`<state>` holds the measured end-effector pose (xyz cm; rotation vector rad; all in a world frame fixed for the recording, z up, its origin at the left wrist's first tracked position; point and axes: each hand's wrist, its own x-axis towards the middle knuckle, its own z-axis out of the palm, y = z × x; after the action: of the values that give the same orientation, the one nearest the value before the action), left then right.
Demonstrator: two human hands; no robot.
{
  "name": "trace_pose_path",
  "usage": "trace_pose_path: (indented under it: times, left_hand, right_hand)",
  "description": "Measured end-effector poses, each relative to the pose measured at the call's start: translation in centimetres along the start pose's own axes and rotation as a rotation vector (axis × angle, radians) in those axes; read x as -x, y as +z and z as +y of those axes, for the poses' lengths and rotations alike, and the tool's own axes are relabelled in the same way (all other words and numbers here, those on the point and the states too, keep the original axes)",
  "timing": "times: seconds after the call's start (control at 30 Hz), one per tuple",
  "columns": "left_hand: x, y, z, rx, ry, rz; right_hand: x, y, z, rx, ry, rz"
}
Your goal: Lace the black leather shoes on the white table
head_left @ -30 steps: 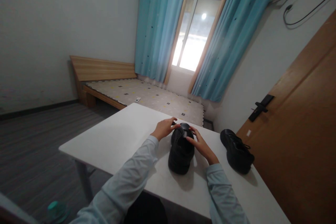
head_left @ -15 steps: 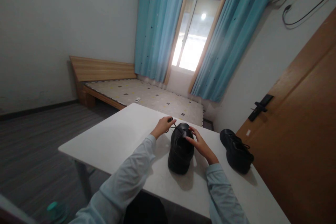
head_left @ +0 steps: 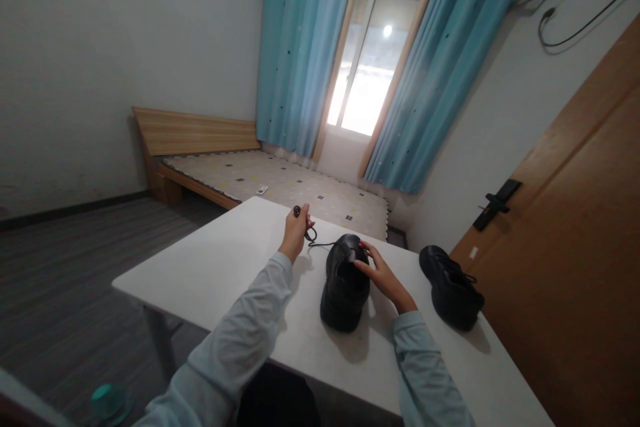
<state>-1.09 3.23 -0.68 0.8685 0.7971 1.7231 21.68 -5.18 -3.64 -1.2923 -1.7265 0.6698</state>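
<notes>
Here, right hand, half-curled, grips one of two shoes; left hand clenches lace.

Home bedroom, bed with wooden headboard, blue curtains, window, wooden door

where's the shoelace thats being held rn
In the head view, the black shoelace is near the centre, over the white table: the left hand grips it, and it runs rightward to the shoe that the right hand touches.
</notes>
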Motion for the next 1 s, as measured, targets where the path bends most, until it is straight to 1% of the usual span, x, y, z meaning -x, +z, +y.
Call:
trace_pose_path:
  times: [0.07,0.13,0.2,0.23,0.3,0.37,0.43,0.5,0.57,0.63,0.83,1.0]
  left_hand:
    - [-0.3,-0.3,-0.1,-0.288,0.061,-0.006]
    - [-0.1,-0.3,-0.2,-0.662,0.101,-0.062]
    - [0.4,-0.3,-0.3,-1.019,0.128,-0.181]
    - [0.7,-0.3,-0.5,-1.162,0.146,-0.254]
    - [1.4,-0.3,-1.0,-1.364,0.185,-0.409]
    - [1.8,-0.6,-1.6,-1.49,0.201,-0.56]
    - [2.0,-1.0,-2.3,-1.572,0.167,-0.683]
    - [2.0,-1.4,-2.8,-1.628,0.121,-0.774]
    - [1.9,-1.7,-2.9,-1.652,0.113,-0.843]
    - [1.8,-1.7,-2.8,-1.654,0.129,-0.873]
    - [1.4,-1.5,-1.8,-1.653,0.194,-0.751]
    - [1.3,-1.5,-1.3,-1.595,0.227,-0.71]
  right_hand:
    - [0.0,0.0,0.1,0.001,-0.004,-0.001]
    - [-0.1,0.0,0.1,-0.001,-0.006,-0.003]
    - [-0.1,0.1,0.0,0.0,-0.005,-0.005]
    - [-0.1,0.1,0.0,0.002,-0.006,-0.005]
    - [-0.1,0.2,-0.1,0.005,-0.012,-0.007]
    - [-0.2,0.2,-0.1,0.007,-0.026,-0.005]
    - [-0.2,0.3,0.0,0.012,-0.039,0.001]
    - [-0.2,0.3,0.0,0.018,-0.042,0.004]
    - [-0.1,0.2,0.1,0.021,-0.036,0.002]
    - [-0.1,0.2,0.1,0.021,-0.028,-0.003]
    - [-0.1,0.1,-0.2,0.018,-0.01,-0.018]
    - [0.0,0.1,-0.4,0.02,-0.009,-0.007]
